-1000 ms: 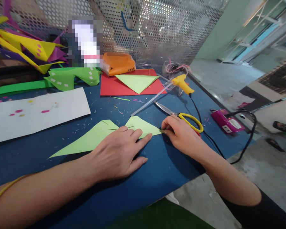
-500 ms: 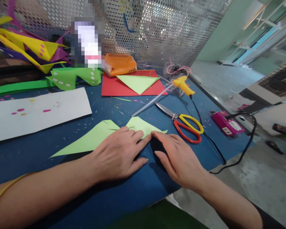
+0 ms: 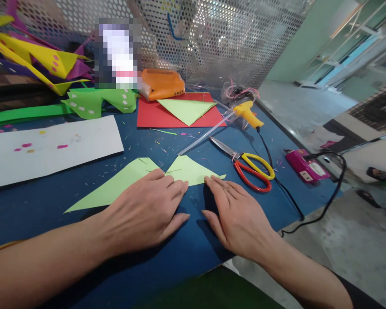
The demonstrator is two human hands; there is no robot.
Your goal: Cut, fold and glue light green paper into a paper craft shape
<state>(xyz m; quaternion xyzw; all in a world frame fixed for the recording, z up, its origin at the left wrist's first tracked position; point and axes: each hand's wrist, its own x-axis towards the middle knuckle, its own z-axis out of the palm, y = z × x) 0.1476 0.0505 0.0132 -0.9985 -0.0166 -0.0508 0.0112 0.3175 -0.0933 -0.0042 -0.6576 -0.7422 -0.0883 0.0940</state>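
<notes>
A blue surface [image 3: 193, 240], sprinkled with tiny scraps, runs back to a perforated metal screen [image 3: 212, 47]; beyond its right edge lie a grey floor [image 3: 334, 227] and a pale green wall [image 3: 292, 56]. Light-green paper [image 3: 116, 184] lies toward the near edge, its long point aimed left. The left hand [image 3: 148, 206] rests palm down over its middle, fingers loosely bent and close together, thumb apart, pressing rather than gripping. The right hand [image 3: 238, 210] is half open, fingertips on the paper's near border by its right tip, thumb held away; nothing appears grasped. Near the right edge are scissors [image 3: 234, 155], a yellow glue gun [image 3: 247, 113] with a clear stick and, by the near right corner, a magenta socket block [image 3: 307, 165]. Toward the far edge, a folded green triangle [image 3: 188, 110] lies on a red sheet [image 3: 148, 116], with an orange packet [image 3: 164, 83] touching the sheet. A white board [image 3: 51, 150] is cut off at the left. The left hand hides the paper's centre, so whether it is one piece or two cannot be told. A pixelated patch masks something at the far edge, and whatever is behind the screen is blurred.
</notes>
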